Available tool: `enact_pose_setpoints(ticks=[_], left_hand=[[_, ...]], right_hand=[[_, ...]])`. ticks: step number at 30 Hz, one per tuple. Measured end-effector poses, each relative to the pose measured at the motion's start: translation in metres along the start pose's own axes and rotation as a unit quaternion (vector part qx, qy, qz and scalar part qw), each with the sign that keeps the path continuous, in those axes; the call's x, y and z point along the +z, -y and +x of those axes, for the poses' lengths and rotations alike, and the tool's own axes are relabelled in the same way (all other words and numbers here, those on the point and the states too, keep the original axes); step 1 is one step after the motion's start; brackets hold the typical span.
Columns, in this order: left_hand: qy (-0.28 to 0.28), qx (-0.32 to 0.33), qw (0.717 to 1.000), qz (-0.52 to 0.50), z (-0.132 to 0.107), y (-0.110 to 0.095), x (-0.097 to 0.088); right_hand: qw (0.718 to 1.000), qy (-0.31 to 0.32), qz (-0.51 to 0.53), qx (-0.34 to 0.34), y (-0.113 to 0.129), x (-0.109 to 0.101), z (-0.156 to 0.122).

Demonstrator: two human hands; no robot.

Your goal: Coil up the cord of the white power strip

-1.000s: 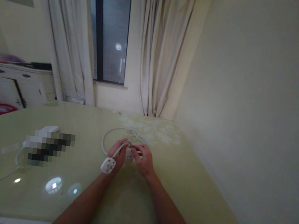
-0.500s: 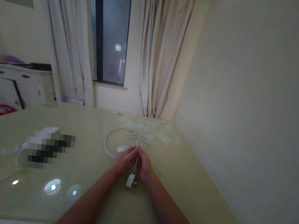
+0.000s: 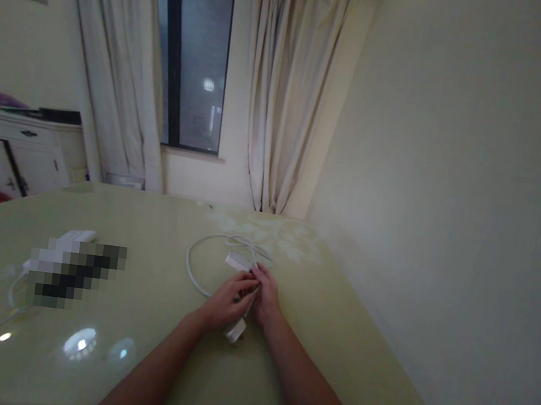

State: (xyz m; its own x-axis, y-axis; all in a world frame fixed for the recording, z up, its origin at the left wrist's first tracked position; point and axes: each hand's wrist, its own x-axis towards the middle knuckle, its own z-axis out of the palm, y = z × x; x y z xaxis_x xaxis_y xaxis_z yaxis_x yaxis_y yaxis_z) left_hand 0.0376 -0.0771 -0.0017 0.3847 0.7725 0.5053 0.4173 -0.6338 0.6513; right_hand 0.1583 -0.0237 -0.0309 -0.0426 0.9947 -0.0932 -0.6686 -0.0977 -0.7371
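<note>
A white power cable (image 3: 192,275) lies in loops on the table, and its near part runs up between my two hands. My left hand (image 3: 228,299) is closed with its fingers on the cable. Pressed close beside it, my right hand (image 3: 266,293) also pinches the cable, fingertips at its upper part. Below the hands hangs a white plug (image 3: 235,331), tilted, its prongs hard to make out. Just beyond my fingers is a flat white rectangular piece (image 3: 237,261), partly hidden; I cannot tell what it is.
The glossy pale green table (image 3: 156,248) ends at a wall (image 3: 425,182) on the right. To the left lie a white power strip (image 3: 76,241) with a cord and a pixelated dark object (image 3: 79,274). Behind stand curtains (image 3: 293,100) and a white cabinet (image 3: 42,155).
My hands have shifted slightly right along the cable, and my left fingers have moved across it. The white rectangular piece now shows more. The view has turned a little to the right.
</note>
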Motion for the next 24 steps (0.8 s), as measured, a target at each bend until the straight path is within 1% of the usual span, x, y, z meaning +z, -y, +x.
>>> enact_pose_setpoints(ticks=[2,4,6,8,11,14,16,18,20,22,24], left_hand=[[-0.034,-0.026,0.998,-0.037,0.002,-0.003,0.0],[-0.07,-0.073,0.992,-0.081,0.005,-0.002,0.0],[-0.099,-0.133,0.978,-0.129,0.008,0.002,0.0],[-0.113,-0.183,0.963,-0.164,0.011,0.006,0.001],[-0.12,-0.228,0.951,-0.169,0.013,0.011,0.005],[-0.164,-0.284,0.933,-0.15,0.014,0.017,0.008],[-0.188,-0.315,0.913,-0.179,0.015,0.022,0.008],[-0.191,-0.312,0.9,-0.236,0.016,0.025,0.007],[-0.192,-0.288,0.895,-0.282,0.017,0.028,0.006],[-0.205,-0.272,0.886,-0.316,0.017,0.029,0.008],[-0.225,-0.266,0.866,-0.358,0.016,0.03,0.01]], right_hand=[[1.0,-0.004,0.006,0.004,0.0,-0.001,0.002],[1.0,-0.008,0.011,0.002,0.002,-0.001,0.003],[1.0,-0.019,0.015,-0.005,0.004,-0.001,0.003],[0.999,-0.031,0.015,-0.021,0.007,0.0,0.001],[0.999,-0.031,0.0,-0.04,0.01,0.001,-0.002],[0.998,-0.014,-0.02,-0.055,0.01,0.003,-0.005],[0.997,0.007,-0.04,-0.067,0.009,0.004,-0.007],[0.994,0.032,-0.069,-0.08,0.007,0.004,-0.008],[0.988,0.042,-0.11,-0.098,0.005,0.003,-0.008],[0.979,0.037,-0.161,-0.116,0.004,0.002,-0.007],[0.968,0.029,-0.214,-0.126,0.003,0.001,-0.005]])
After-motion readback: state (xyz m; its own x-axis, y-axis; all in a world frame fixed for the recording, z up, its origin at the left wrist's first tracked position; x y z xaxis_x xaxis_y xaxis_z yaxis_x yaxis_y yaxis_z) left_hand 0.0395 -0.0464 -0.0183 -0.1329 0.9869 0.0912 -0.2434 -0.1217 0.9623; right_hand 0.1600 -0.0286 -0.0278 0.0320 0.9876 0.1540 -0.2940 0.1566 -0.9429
